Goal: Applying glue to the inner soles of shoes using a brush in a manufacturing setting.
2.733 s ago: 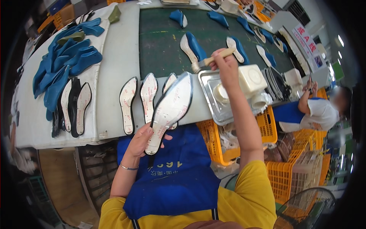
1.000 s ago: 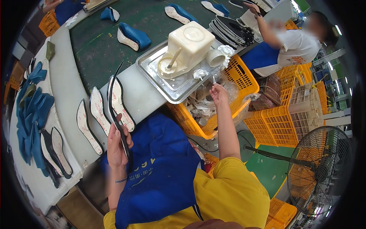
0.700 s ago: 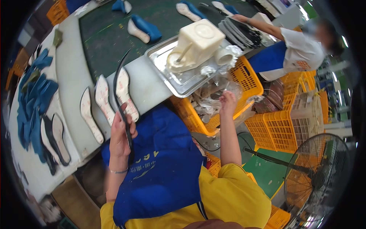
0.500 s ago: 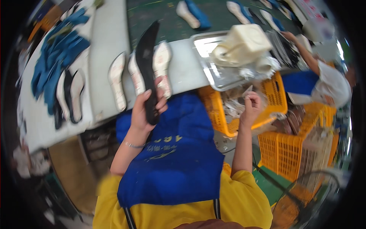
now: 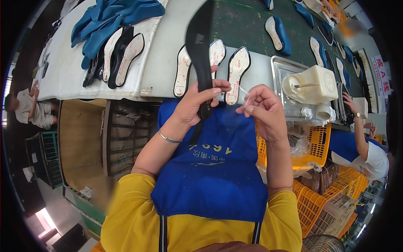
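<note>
My left hand (image 5: 194,101) is closed around the narrow lower part of a long black shoe sole (image 5: 199,46), which stands up in front of my chest. Just right of it, my right hand (image 5: 268,110) has its fingers pinched on a thin, see-through strip (image 5: 247,95). The strip reaches toward the fingertips of my left hand; I cannot tell whether they touch it. Behind the hands, white insoles with red print lie on the pale tabletop: one on the left (image 5: 182,69), another partly hidden by the black sole, and one on the right (image 5: 238,71).
A metal tray (image 5: 278,67) holds a cream plastic jug (image 5: 312,86). Below it stands a yellow crate (image 5: 317,145) with clear plastic scraps. Blue shoe lasts (image 5: 109,23) are heaped at the far left, near more soles (image 5: 128,61). Another person (image 5: 363,145) works at the right.
My right hand has come from above the yellow crate to beside my left hand. The black sole stays in my left hand. The view has swung rightward, showing more of the green surface.
</note>
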A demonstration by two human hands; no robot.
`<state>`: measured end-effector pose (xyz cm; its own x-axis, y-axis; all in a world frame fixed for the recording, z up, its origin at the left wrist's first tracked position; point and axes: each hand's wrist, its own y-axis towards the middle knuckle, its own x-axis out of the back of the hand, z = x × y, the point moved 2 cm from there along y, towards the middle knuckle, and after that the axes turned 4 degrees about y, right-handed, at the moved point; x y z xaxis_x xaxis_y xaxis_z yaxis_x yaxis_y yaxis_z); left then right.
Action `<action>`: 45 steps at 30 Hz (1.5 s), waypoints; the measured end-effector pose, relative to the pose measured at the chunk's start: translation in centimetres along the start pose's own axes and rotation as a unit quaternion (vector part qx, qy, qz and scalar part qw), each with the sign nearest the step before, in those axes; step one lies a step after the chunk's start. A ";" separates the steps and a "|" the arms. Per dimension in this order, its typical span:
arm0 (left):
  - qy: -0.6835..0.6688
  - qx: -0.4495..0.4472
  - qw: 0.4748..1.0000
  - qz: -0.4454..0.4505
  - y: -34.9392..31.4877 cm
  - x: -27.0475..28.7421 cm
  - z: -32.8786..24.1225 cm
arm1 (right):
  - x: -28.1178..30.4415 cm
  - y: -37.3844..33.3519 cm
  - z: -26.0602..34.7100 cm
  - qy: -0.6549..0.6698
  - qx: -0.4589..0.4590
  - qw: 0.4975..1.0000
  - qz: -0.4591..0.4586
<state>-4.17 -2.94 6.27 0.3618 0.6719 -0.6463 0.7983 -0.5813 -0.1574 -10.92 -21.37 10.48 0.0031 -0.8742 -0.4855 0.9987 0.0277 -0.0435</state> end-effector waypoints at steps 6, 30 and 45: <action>0.009 0.049 0.996 0.075 -0.8 -0.7 1.2 | -0.5 2.3 0.2 -0.128 -0.023 0.991 0.007; 0.029 0.005 0.999 -0.031 -0.7 0.2 1.8 | -1.2 1.8 -2.8 -0.495 0.209 0.843 -0.007; -0.147 -0.020 0.989 0.015 -0.1 2.4 0.8 | -0.1 -0.6 -3.3 -0.017 -0.026 0.999 -0.006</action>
<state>-3.78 -1.62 4.14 0.2343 0.4880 -0.8408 0.8098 -0.5765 -0.1089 -11.69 -19.73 7.66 -0.0069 -0.8910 -0.4540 0.9946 0.0409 -0.0953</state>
